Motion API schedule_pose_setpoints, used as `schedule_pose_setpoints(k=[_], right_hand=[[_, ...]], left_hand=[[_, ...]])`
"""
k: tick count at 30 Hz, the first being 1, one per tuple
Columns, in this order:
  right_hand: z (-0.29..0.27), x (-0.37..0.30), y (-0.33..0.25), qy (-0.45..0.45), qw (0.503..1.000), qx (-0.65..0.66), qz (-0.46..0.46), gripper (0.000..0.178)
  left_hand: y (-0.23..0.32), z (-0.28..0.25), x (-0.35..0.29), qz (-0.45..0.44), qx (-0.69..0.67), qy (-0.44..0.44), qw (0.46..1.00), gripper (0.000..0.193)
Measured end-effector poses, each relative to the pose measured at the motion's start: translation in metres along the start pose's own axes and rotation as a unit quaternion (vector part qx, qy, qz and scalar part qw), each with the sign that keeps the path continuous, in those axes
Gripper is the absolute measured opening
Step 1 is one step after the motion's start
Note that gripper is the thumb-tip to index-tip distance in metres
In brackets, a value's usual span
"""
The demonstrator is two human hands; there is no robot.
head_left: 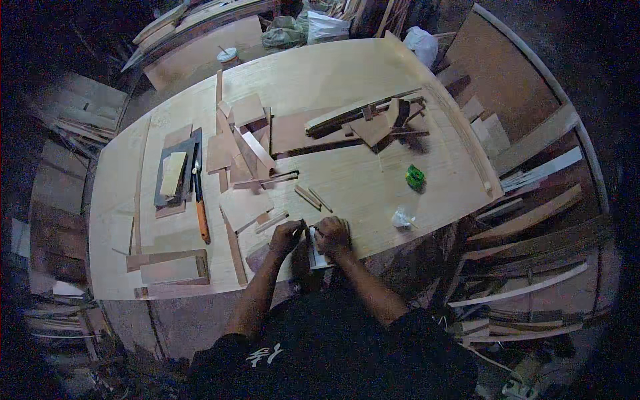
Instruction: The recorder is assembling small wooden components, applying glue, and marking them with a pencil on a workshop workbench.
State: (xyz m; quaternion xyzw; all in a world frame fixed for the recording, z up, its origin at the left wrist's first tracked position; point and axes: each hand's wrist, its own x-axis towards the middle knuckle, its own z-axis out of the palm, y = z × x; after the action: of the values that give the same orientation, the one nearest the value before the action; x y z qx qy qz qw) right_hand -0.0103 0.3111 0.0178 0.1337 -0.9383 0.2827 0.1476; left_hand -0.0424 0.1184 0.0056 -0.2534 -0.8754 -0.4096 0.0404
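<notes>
At the near edge of a large pale wooden tabletop [347, 160], my two hands are close together. My left hand [286, 239] is closed, fingertips pinched near a thin dark strip [306, 233] that stands between the hands. Curled fingers close my right hand [333, 237] too, just above a small white-faced piece [319, 257] at the table edge. What either hand pinches is too small and dim to make out. Short narrow wood sticks [308, 197] lie just beyond the hands. Left of them are thin offcuts [272, 221] and a flat board [245, 207].
An orange-handled tool [202, 217] lies left, beside a dark plate bearing a yellowish block [173, 175]. Stacked wood scraps [250, 143] and long strips [360, 110] fill the far middle. To the right are a green crumpled item [415, 177] and clear crumpled plastic [403, 218].
</notes>
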Motion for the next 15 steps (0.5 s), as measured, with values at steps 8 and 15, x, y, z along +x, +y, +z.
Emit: schedule_pose_setpoints(k=[8,15], right_hand=[[0.007,-0.003,0.007,-0.016,0.998,-0.035,-0.041,0.018],[-0.004,-0.004,0.002,-0.058,0.996,-0.025,-0.067,0.016]], left_hand=[[-0.001,0.001,-0.001,-0.015,-0.013,0.006,1.0,0.017],[0.002,0.0,0.0,-0.009,-0.016,0.008,1.0,0.015]])
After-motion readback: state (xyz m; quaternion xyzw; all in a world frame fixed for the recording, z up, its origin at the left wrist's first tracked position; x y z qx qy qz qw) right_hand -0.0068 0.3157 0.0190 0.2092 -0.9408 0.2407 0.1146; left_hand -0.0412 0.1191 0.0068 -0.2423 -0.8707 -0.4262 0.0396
